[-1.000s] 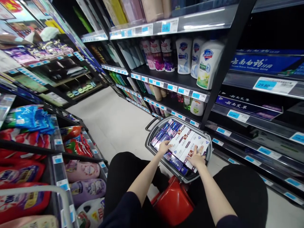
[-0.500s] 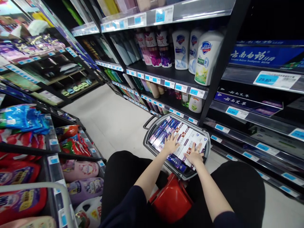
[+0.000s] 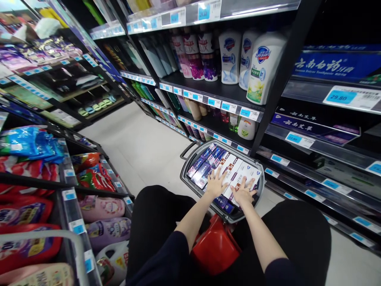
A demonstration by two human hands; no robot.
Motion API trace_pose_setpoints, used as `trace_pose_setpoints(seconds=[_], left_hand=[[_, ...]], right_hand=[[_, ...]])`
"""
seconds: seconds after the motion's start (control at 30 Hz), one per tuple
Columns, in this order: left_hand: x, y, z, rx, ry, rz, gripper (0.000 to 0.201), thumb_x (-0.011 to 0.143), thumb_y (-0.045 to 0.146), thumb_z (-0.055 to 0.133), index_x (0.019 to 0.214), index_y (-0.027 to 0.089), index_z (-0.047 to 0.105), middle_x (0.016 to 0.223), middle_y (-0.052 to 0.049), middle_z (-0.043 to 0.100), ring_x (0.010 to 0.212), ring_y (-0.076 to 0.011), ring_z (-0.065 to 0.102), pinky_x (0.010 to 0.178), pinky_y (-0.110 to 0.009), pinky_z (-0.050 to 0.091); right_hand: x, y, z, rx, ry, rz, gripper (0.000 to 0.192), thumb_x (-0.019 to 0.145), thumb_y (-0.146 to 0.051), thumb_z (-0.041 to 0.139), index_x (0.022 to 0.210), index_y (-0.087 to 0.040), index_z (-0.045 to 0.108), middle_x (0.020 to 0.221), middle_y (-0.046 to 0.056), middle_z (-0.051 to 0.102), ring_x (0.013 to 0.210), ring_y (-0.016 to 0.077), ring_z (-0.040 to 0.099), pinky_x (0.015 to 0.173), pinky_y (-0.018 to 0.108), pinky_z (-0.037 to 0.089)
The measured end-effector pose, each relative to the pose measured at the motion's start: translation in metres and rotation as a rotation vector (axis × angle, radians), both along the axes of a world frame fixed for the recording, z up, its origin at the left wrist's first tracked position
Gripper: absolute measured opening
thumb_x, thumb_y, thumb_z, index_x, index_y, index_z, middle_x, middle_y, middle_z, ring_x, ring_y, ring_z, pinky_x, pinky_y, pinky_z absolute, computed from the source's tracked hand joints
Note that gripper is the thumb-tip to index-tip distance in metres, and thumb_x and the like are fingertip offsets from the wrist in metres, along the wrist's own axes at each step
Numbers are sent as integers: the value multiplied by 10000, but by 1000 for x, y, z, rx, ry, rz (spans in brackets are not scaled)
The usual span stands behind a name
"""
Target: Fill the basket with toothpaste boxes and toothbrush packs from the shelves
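A grey-rimmed basket stands on the floor between my knees, filled with boxes laid side by side. White boxes with brown patches lie on its right half, and dark blue and purple boxes on its left and near the front. My left hand rests flat on the boxes near the middle, fingers spread. To its right my right hand lies palm down on the white boxes, its fingers also spread. Neither hand grasps anything. Just below the basket is a red plastic object, partly hidden by my legs.
Shelves with white pump bottles rise behind the basket. Toothpaste boxes fill racks at the right. Detergent bottles and bagged goods line the left shelf, beside a curved grey rail. Pale floor runs along the aisle.
My right hand has shifted slightly, its fingers spreading wider over the white boxes. The left hand stays flat on the boxes. The camera view has moved a little.
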State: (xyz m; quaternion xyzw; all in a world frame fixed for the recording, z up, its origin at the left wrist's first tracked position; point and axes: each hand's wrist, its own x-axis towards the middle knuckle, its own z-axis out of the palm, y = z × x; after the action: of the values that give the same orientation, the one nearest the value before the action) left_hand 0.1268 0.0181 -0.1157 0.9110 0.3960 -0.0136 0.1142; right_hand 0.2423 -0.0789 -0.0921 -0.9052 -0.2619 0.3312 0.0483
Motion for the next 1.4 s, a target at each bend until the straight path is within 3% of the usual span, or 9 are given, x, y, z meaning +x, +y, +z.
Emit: trace_pose_setpoints(seconds=[0.27,0.53,0.8,1.13,1.4], left_hand=[[-1,-5,1,9,-22,13,635,867,565,370,1450,332,275,1559,-72,180,1390,-427,113,1048,-605,173],[-1,-9,-3,43,-45,20,628,879,547,353,1452,299,286,1559,-76,181,1408,-402,63,1087,-597,86],[-7,-8,-2,29,-18,-109,863,762,713,428,1465,248,245,1556,-134,155,1421,-360,69,1089,-610,-60],[-8,-11,-1,42,-52,-111,838,790,710,372,1455,208,282,1552,-148,161,1421,-360,65,1095,-599,-54],[-8,-10,-3,65,-31,-121,836,794,708,363,1460,210,270,1547,-160,172,1415,-375,84,1091,-611,-29]], right_hand=[[-2,-2,2,-2,-40,38,866,840,-672,274,1459,-244,-155,1505,120,-296,1371,422,142,990,588,317],[-3,-2,-1,8,-81,49,853,845,-672,266,1480,-219,-80,1531,146,-212,1357,421,194,1018,542,297],[-2,-3,-4,4,-80,62,857,853,-651,257,1445,-226,-195,1498,135,-306,1343,402,238,978,537,336],[-5,-3,-7,6,-116,68,845,856,-656,245,1453,-226,-169,1505,134,-291,1352,413,199,977,548,331],[-8,-5,-12,45,-157,42,786,855,-653,264,1481,-279,-28,1537,81,-226,1314,429,221,900,578,388]])
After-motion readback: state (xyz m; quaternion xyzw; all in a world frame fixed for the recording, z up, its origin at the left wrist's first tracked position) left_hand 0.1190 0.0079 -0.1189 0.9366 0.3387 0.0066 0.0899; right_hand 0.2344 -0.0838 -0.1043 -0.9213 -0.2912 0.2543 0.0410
